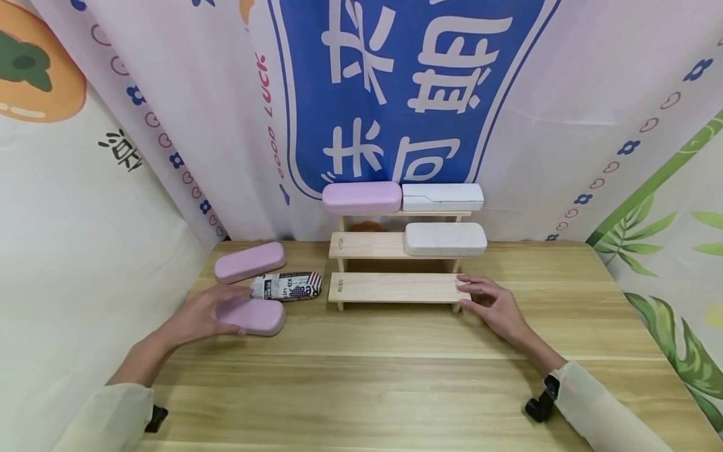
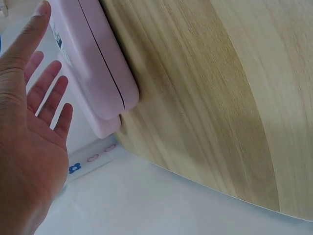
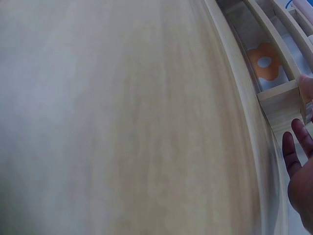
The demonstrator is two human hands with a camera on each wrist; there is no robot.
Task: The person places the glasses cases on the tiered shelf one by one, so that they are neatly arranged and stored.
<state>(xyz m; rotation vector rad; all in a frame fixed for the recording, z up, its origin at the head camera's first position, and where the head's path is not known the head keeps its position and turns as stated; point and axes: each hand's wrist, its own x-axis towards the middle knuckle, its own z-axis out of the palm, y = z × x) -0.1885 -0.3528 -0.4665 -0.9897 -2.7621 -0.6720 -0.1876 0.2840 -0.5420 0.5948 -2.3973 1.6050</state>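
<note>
The left hand (image 1: 209, 312), fingers nearly straight and thumb spread apart, straddled the left end of a lilac rounded oblong case (image 1: 254, 316); any contact was unclear. The wood-grain tabletop (image 1: 361, 389) ended close left of it and gave room rightward. The right hand (image 1: 495, 309) gripped the lowest step of a pale wooden three-step stand (image 1: 395, 287) by its end. Beyond both hands, a printed cloth (image 1: 226, 107) read "GOOD LUCK" and "未来可期". Just past the left hand lay a newsprint-patterned case (image 1: 288, 286) and a second lilac case (image 1: 251, 262); beyond the right hand, leftward, a third lilac case (image 1: 361, 197) and two white cases (image 1: 446, 239) occupied the upper steps.
</note>
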